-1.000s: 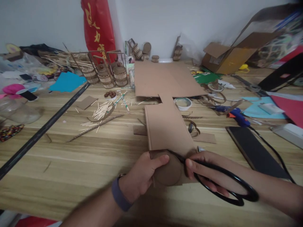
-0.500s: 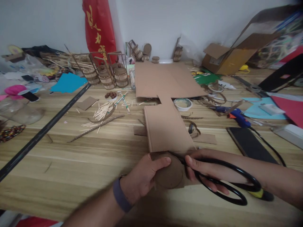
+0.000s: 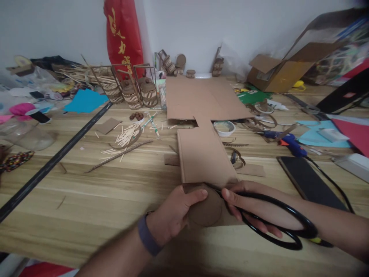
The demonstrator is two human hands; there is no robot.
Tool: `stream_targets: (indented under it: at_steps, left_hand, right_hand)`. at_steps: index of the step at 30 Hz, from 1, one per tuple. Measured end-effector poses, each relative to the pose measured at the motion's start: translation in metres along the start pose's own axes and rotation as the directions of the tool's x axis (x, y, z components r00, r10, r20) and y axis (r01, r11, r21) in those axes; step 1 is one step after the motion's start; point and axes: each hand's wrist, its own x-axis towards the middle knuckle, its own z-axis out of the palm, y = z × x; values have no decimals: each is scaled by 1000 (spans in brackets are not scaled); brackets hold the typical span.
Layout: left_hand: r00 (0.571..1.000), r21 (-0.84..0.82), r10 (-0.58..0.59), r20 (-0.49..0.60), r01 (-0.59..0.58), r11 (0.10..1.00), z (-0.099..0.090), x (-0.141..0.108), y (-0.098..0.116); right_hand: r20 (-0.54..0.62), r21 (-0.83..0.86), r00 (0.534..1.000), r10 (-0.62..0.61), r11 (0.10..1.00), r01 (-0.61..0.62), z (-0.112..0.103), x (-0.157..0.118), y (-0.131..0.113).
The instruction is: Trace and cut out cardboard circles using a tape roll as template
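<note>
My left hand [image 3: 175, 211] grips a brown piece of cardboard [image 3: 206, 209] that has a round outline on it, thumb pressed on top. In my right hand [image 3: 245, 204] is a pair of scissors [image 3: 284, 206] with large black loop handles. Its blades reach in at the upper right of the round outline, partly hidden by my fingers and the cardboard. Just beyond my hands a cardboard strip [image 3: 203, 154] extends away, joining or overlapping a wide cardboard sheet [image 3: 206, 96] at the back; which of these I cannot tell.
Small lidded stick baskets [image 3: 132, 96] stand at the back left. Loose short sticks [image 3: 128, 134] lie on the left. Toward the right are a tape roll [image 3: 223, 127], a blue glue gun [image 3: 284, 140] with its cord, a dark flat slab [image 3: 308, 181] and an open box [image 3: 273, 73].
The view has shifted slightly. Both hands hold nearly the same pose, and the scissors sit marginally further into the cardboard along the round outline.
</note>
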Motion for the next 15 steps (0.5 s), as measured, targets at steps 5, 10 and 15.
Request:
stream_targets:
  at_steps: [5,10,15]
  left_hand:
    - [998,25,-31,46,30,999,-5,0,3]
    - [996,32,-74,47,73,997,-9,1,4]
    - [994,32,-93,53,92,995,-11,1,6]
  right_hand:
    - [-66,5,997,-29,1000,29,9,0,11]
    - [-74,-8,997,-27,1000,27,12,-5,11]
    - [-81,-13,996,30,999,-31,13,-10,5]
